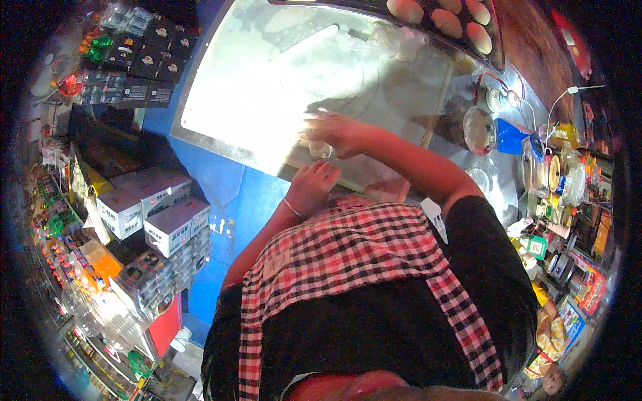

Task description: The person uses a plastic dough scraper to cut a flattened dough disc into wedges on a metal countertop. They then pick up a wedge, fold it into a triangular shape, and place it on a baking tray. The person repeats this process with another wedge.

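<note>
My right hand (328, 131) reaches over the pale work board (401, 90), fingers pointing left into strong glare. Just below its palm lies a small lump of what looks like dough (317, 149), touching or very close to the hand. Whether the fingers grip it is hard to see. Nearer my body, at the board's front edge, is my left hand (315, 184), its fingers loosely bent and slightly apart with nothing visible in them. Farther back on the board rests a pale rolling pin (306, 42). Bright light washes out the board's left part.
A dark tray (494, 57) holding several dough balls (446, 22) stands at the back right. Right of the board are a round transparent lid or bowl (479, 131), a blue box (510, 135) and cables. Stacked cartons (170, 225) stand left. A person (549, 341) is at lower right.
</note>
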`<control>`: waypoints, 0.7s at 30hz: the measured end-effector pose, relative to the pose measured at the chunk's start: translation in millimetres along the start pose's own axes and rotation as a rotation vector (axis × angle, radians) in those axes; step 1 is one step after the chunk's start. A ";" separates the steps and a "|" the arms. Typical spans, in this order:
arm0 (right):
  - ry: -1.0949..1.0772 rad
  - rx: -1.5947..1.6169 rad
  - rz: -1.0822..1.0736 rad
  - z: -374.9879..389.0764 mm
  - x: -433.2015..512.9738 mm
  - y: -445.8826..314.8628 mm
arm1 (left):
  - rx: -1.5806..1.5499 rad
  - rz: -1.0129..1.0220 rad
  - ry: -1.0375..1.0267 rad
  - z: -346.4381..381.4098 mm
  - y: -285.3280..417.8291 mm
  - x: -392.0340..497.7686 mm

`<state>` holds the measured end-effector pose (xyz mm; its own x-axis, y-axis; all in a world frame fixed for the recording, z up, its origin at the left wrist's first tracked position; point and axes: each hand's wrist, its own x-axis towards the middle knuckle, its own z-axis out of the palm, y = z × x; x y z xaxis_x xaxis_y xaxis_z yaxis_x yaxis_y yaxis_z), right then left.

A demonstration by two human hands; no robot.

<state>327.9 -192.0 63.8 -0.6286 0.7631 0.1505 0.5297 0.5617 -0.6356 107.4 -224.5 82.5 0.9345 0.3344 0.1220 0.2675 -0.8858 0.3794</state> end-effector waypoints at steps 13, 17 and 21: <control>-0.045 0.358 0.524 20.6 -0.4 -18.8 | -1.493 -1.132 0.039 20.1 -17.9 -53.6; 0.156 1.287 0.934 15.7 -8.7 -32.3 | -1.717 -1.094 0.076 -2.2 -9.9 -32.1; 0.513 1.531 0.761 -15.1 -8.4 -49.9 | -1.840 -0.982 0.219 -33.4 -5.0 -5.8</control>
<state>315.3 -221.6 105.7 -0.1405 0.8686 -0.4752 -0.5475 -0.4680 -0.6937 92.7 -211.4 110.6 0.5902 0.5297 -0.6092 -0.0759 0.7877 0.6114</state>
